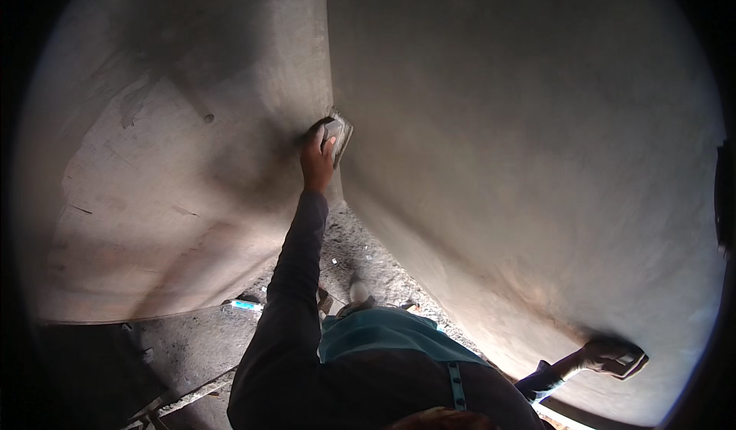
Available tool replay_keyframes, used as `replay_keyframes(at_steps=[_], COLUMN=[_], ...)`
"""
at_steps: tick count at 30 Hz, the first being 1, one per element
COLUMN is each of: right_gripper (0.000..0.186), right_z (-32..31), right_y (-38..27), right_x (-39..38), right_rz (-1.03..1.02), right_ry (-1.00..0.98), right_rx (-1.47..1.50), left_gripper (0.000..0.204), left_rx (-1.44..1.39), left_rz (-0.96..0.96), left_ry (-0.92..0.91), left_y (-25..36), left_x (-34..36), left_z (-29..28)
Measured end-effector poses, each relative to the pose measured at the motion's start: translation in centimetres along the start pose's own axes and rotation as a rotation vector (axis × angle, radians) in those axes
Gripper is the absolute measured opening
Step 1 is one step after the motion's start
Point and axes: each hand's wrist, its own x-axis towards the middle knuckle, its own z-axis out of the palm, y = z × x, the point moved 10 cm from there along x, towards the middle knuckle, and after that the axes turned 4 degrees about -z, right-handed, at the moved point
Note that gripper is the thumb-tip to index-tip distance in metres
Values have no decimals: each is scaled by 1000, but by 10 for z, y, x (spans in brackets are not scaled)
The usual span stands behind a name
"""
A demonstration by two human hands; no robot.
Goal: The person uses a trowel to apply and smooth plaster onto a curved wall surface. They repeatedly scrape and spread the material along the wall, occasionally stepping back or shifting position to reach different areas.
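At the far corner, our left hand [318,158] wraps its fingers around a hand float [344,139] against the right wall [498,123]; tilting it could gouge the surface. Near right, our right hand [602,355] touches a dark-edged block [633,364], fingers too shadowed to tell.

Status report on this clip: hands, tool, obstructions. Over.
Left grip closed on flat tool at wall corner. Right grip by right-hand wall, anything held unclear. Blue-and-white item lower left, apart from both.

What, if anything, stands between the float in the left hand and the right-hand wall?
Nothing visible: the left hand grips the float, which sits up against the right-hand wall beside the corner.
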Motion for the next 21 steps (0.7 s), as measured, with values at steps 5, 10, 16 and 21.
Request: replay_keyframes(at_steps=[5,10,16,21], right_gripper=[44,40,46,45], right_z=[28,-5,23,-1], right_y=[-20,-9,3,-1], right_x=[-72,-35,23,0], right_rz=[89,37,-27,-24], right_ry=[197,106,-49,50], right_rx=[-110,18,98,-57], left_gripper=[40,41,43,42], left_rx=[-161,-73,97,-19], left_rz=[330,234,44,177], left_ry=[308,207,38,162], left_y=[72,76,-1,64], left_x=[79,41,3,3], left_z=[-11,-8,-8,-24])
